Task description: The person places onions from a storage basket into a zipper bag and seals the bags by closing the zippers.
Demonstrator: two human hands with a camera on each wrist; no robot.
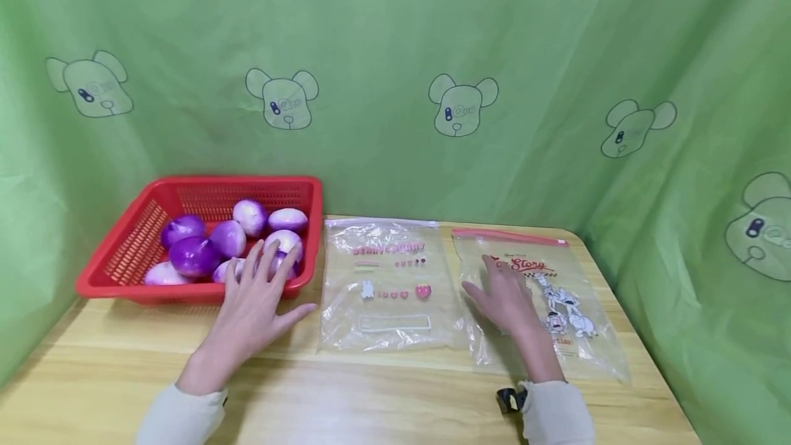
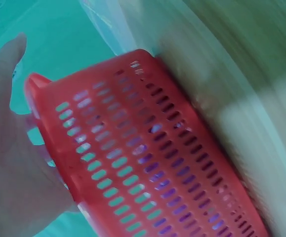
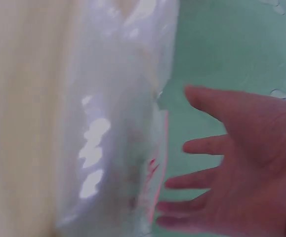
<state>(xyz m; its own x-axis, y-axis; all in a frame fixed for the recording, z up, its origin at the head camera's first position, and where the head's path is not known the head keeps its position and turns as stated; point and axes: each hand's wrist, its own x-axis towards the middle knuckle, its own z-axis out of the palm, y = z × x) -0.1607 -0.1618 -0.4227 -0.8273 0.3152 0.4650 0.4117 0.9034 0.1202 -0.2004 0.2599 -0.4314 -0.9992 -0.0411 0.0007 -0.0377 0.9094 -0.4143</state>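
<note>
Green curtain (image 1: 395, 53), bear-head prints, fills the upper frame. Wooden table (image 1: 371, 397) below. Red basket (image 1: 130, 239) of purple onions (image 1: 194, 255), centre left; left hand (image 1: 250, 307) open above its front rim. Two clear zip bags: centre bag (image 1: 386, 287), lettering illegible; right bag (image 1: 556, 294) reading "Story", right hand (image 1: 503, 297) open above it.

A clear zip bag with pink lettering and small hearts (image 1: 386, 287) lies flat near the middle of the wooden counter (image 1: 371, 397), close to its back edge. Behind the counter and along both its sides hangs a green curtain printed with cartoon bear heads (image 1: 460, 108).
</note>
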